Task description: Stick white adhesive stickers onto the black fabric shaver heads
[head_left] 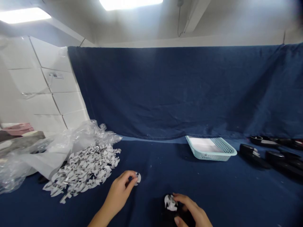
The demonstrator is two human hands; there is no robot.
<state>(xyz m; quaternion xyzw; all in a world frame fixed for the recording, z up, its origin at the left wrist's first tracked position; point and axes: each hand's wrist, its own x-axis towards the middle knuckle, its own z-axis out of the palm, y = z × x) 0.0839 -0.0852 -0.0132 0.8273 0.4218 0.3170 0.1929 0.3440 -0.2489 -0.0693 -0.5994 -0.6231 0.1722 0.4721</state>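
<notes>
A blue-cloth table [236,195] carries a heap of white paper pieces [85,168] at the left and a pale blue basket [222,154] further back. At the near edge, the right hand [191,212] grips a black part [168,216]. The left hand [118,192] pinches one small white piece [138,178] near the heap.

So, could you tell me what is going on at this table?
A person works at a blue-clothed table. The left hand pinches a small white piece near a pile of them. The right hand holds a black part with a white piece on it. A pale basket and more black parts lie farther right.
</notes>
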